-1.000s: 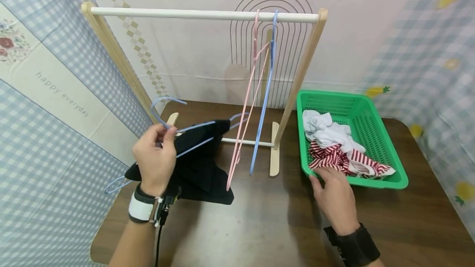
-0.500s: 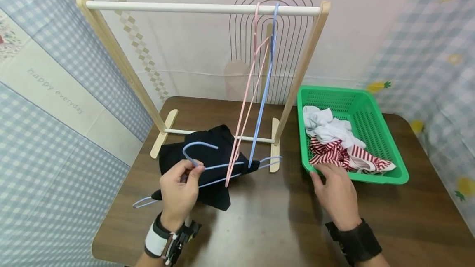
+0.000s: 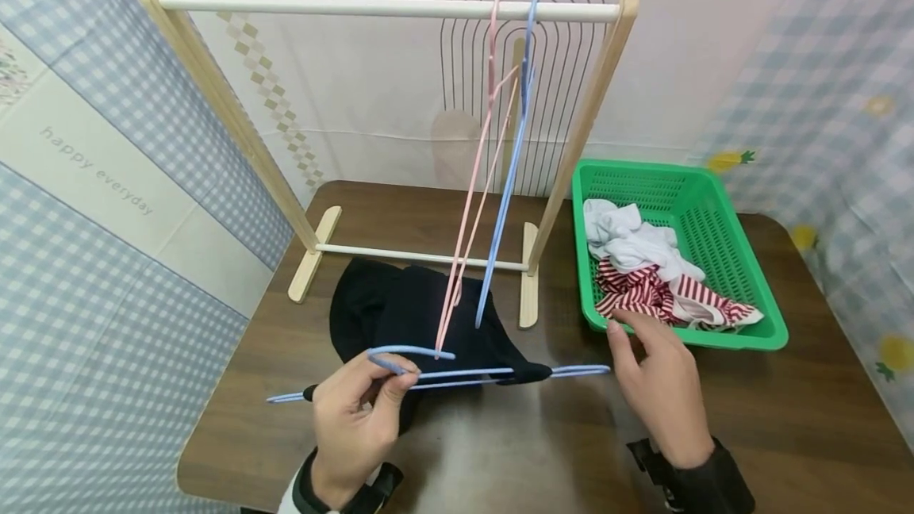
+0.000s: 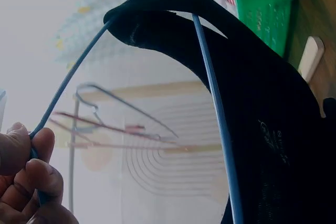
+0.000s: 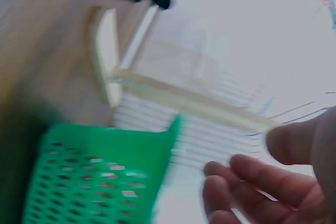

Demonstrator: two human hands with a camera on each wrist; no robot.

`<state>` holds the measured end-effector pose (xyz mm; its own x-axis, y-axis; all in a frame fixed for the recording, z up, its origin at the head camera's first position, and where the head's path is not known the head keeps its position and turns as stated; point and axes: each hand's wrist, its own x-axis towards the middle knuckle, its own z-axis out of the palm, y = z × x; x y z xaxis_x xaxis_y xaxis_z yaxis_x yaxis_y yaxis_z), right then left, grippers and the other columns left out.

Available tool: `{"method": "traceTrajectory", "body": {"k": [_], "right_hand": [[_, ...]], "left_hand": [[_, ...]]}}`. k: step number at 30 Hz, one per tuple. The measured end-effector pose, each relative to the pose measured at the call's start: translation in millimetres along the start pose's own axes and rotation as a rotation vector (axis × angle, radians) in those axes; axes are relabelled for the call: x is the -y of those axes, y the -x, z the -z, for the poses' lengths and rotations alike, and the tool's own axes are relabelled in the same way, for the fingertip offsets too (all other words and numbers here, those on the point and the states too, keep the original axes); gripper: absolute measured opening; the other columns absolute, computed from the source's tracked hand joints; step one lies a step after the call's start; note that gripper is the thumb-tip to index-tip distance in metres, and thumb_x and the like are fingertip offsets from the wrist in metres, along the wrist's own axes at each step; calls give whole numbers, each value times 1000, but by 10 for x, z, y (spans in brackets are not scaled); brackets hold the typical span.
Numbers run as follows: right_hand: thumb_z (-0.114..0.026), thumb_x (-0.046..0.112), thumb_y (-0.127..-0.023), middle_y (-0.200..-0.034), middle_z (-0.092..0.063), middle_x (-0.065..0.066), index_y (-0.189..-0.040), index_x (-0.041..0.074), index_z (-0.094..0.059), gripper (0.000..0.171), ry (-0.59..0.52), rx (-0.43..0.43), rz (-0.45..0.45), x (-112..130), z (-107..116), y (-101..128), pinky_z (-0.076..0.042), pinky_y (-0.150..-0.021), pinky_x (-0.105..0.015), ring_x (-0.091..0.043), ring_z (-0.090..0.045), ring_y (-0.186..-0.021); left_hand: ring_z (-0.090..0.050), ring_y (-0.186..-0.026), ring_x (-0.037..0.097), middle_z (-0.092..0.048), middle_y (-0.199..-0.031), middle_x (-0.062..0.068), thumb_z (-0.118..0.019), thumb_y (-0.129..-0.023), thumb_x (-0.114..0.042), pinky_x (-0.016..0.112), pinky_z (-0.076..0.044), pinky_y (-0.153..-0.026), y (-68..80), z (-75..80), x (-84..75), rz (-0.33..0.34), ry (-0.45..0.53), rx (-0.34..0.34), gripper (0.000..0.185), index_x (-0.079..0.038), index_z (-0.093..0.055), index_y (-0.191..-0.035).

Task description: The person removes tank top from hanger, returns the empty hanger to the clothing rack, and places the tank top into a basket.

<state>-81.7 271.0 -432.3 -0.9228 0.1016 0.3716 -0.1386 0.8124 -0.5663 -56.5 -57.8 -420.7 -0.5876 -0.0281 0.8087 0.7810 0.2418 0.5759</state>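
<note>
My left hand (image 3: 360, 419) pinches a blue wire hanger (image 3: 457, 377) just under its hook. A black garment (image 3: 421, 304) hangs on that hanger by its shoulder parts, with the bare hanger ends sticking out at both sides. In the left wrist view, the garment (image 4: 262, 108) shows small pale print, and thumb and fingers wrap the hanger's neck. My right hand (image 3: 660, 383) is beside the front left corner of a green basket (image 3: 774, 324), fingers loosely bent and holding nothing. White and red-striped clothes (image 3: 643, 260) lie in the basket.
A wooden clothes rack with a white rail (image 3: 321, 5) stands at the back of the brown table (image 3: 236, 427). A pink hanger (image 3: 467, 220) and another blue hanger (image 3: 503, 212) hang near its right post (image 3: 589, 117). Patterned cloth surrounds the table.
My left hand has carried the hanger and black garment rightward and down toward me, turning the hanger nearly level. My right hand has come off the basket's rim, moving slightly toward me.
</note>
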Motion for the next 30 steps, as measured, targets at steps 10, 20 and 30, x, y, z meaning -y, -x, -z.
{"method": "traceTrajectory", "body": {"k": [10,20,30], "right_hand": [[-59,51,-103,-109,-75,-8,-114,7,-77,49,-155,-126,537,480,222,169,-39,-93,-26,-22,-62,-100],[-53,49,-106,-97,-79,0,-106,13,-82,46,-69,-50,563,469,248,242,-37,-88,-34,-18,-63,-94],[-54,39,-108,-96,-79,-8,-107,7,-82,42,-152,-160,544,323,335,164,-34,-97,-21,-18,-63,-95]], "left_hand": [[-60,-65,10,-68,-76,11,-71,-97,-11,17,-51,-60,-113,-208,-150,-123,4,59,17,2,-70,-86],[-59,-63,8,-66,-74,7,-63,-102,-7,14,-53,-61,-212,-335,-274,-227,-13,135,17,0,-68,-87],[-63,-62,11,-69,-73,9,-64,-100,-5,19,-56,-59,-375,-372,-297,-313,-41,76,19,2,-67,-84]]}}
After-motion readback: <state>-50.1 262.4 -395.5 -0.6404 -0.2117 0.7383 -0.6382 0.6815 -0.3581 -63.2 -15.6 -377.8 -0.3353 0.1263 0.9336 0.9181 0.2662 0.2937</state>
